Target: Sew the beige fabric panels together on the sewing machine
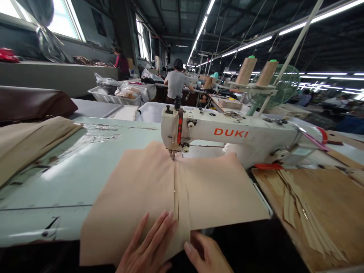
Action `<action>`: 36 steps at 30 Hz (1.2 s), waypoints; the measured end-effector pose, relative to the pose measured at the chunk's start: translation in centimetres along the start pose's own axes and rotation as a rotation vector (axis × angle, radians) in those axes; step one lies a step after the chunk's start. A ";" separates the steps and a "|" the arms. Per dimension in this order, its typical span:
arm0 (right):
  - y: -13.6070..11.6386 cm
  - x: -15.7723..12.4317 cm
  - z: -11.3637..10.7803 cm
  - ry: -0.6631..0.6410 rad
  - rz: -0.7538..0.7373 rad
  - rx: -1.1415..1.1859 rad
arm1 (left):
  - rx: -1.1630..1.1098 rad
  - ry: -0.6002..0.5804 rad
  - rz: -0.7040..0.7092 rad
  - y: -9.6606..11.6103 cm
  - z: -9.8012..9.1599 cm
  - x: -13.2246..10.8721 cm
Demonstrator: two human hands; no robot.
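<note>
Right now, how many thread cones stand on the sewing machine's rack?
2: the left cone and the right cone, side by side on the rack. Others may hide behind.

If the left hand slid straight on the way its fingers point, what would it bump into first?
Probably the zipper strip, just ahead of the fingers. The left hand lies on the beige material, angled forward and to the right; whether it already touches the strip is hard to tell.
</note>
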State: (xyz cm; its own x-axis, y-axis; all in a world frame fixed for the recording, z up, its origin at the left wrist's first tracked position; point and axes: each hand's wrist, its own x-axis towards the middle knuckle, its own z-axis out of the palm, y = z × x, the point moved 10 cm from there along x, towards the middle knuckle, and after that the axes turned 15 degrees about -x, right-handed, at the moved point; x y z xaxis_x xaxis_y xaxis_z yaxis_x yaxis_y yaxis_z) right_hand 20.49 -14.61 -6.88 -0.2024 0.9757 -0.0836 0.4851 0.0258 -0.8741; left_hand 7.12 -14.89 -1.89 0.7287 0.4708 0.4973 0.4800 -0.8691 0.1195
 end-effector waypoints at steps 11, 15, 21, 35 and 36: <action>-9.0 -1.4 -6.9 0.487 -0.246 -0.492 | -0.363 0.014 -0.332 -3.5 -8.9 3.6; -10.5 1.3 -3.0 0.284 -0.435 -0.697 | -0.514 0.007 -0.534 -6.1 -11.2 5.6; -9.3 2.6 -4.0 0.416 -0.475 -0.409 | -0.613 0.086 -0.639 -6.4 -12.3 6.3; -9.3 1.4 -4.2 0.423 -0.621 -0.534 | -0.698 -0.047 -0.623 -5.6 -10.6 6.0; -9.3 1.4 -4.1 0.423 -0.625 -0.543 | -0.695 -0.054 -0.624 -5.5 -10.4 5.9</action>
State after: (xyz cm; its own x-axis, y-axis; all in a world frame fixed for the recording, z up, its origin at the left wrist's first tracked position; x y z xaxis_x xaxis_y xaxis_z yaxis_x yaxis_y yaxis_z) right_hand 19.17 -12.58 3.13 -0.2861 0.7453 0.6022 0.7457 0.5679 -0.3485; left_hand 3.72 -8.91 9.38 0.4679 0.8740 0.1313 0.4049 -0.3440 0.8472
